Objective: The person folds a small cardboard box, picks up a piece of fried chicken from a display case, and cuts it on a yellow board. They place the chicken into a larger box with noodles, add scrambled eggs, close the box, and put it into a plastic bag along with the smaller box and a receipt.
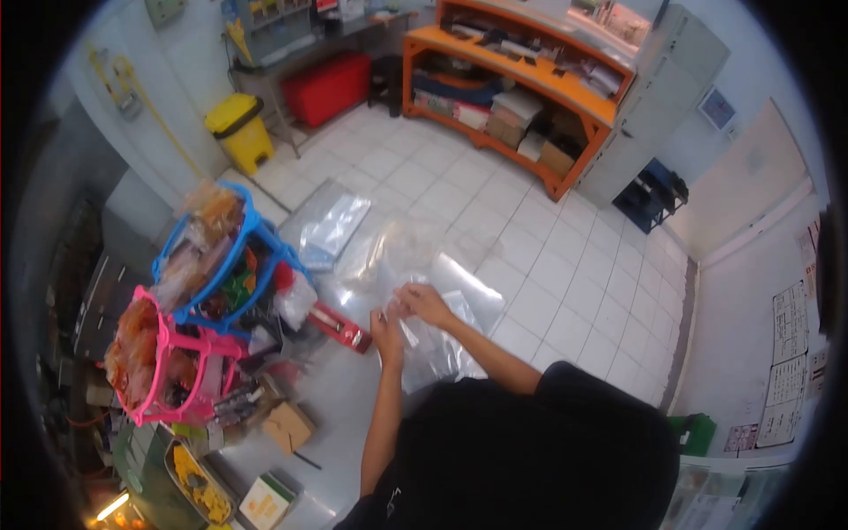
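Over a metal table (344, 424), my left hand (386, 338) and my right hand (424, 304) are close together, fingers closed at a clear plastic bag (399, 308). More clear plastic bags (433, 349) lie on the metal surface beneath and beside my hands. Beyond them, loose transparent plastic (384, 252) and a stack of silvery bags (336, 228) rest on the table. A red tool or dispenser (339, 327) lies just left of my left hand.
At the left stand a blue tiered basket (208, 309) and a pink one (165, 353), both filled with packets. Nearer are a cardboard box (288, 429), a tray of yellow pieces (196, 481) and a green-white box (267, 501). An orange shelf (521, 66) stands across the tiled floor.
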Available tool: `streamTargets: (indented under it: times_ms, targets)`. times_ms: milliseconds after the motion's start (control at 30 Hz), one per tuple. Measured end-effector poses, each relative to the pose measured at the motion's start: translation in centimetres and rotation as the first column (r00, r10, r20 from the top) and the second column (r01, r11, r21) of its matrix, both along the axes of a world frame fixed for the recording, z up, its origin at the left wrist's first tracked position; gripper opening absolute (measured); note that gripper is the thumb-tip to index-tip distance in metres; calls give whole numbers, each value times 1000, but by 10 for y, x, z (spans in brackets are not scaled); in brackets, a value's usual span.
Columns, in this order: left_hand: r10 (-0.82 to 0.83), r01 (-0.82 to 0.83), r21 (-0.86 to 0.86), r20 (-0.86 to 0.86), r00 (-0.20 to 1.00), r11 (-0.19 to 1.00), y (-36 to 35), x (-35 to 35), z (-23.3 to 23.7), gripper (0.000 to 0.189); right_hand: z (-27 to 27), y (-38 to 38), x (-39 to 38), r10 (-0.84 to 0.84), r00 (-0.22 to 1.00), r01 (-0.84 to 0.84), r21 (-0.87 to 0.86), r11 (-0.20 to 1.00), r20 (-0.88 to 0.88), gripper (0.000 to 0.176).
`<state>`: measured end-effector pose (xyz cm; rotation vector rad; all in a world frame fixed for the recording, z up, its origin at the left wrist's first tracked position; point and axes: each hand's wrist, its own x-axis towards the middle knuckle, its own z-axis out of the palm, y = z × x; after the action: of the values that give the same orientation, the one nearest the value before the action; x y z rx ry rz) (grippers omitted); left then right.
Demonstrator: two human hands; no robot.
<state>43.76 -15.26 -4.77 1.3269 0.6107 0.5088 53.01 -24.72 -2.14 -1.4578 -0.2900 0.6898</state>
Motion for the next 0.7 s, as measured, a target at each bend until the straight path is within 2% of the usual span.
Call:
streamTargets:
  times_ms: [33, 67, 100, 133, 167, 200, 267, 300, 400, 467, 500, 600, 667, 700]
  targets:
    - [-19, 21, 51, -30, 999, 999, 3, -2, 6, 26, -6, -4, 1, 14, 1000, -14, 25, 1000, 8, 26]
    - [-29, 34, 80, -70, 997, 996, 9, -5, -7, 26, -20, -8, 6, 62, 995, -61, -11, 998, 78, 24]
    - [-41, 52, 151, -77, 996, 987, 12, -7, -14, 29, -23, -11, 4, 59, 997, -57, -36, 998, 59, 21]
    - [-70, 79, 165, -59, 996, 983, 10, -13, 9, 31, -11, -13, -2, 29, 1000, -29, -28, 999, 2, 21]
    - [-43, 55, 211, -60, 997, 976, 8, -17, 11, 33, -2, -14, -8, -17, 997, 21, 56, 998, -74, 22]
    - [-97, 120, 196, -127, 987, 973, 8, -28, 14, 35, 6, -12, -15, -67, 985, 83, 96, 992, -161, 21]
    - [-211, 249, 165, -220, 952, 954, 12, -37, 22, 37, 3, -17, -19, -75, 965, 102, 96, 990, -251, 18]
    - [-310, 344, 80, -278, 909, 936, 16, -44, 19, 41, 5, -18, -20, -87, 955, 121, 103, 987, -283, 16]
    - [-405, 400, -79, -288, 868, 913, 23, -57, 9, 41, 7, -24, -29, -121, 929, 170, 112, 979, -350, 14]
    - [-256, 332, 234, -302, 918, 914, 30, -63, 2, 37, 8, -27, -29, -135, 927, 187, 121, 975, -349, 14]
    - [-184, 291, 387, -290, 939, 875, 33, -63, 5, 35, 12, -29, -31, -110, 942, 152, 110, 982, -316, 13]
    - [98, 92, 561, -300, 949, 823, 25, -58, 12, 27, 27, -35, -31, -75, 973, 94, 80, 992, -220, 11]
    - [180, 65, 704, -269, 946, 708, 22, -57, 9, 21, 37, -39, -29, -103, 981, 117, 75, 990, -162, 10]
    - [217, 55, 766, -249, 944, 640, 21, -57, 6, 18, 40, -43, -26, -107, 976, 133, 133, 982, -189, 9]
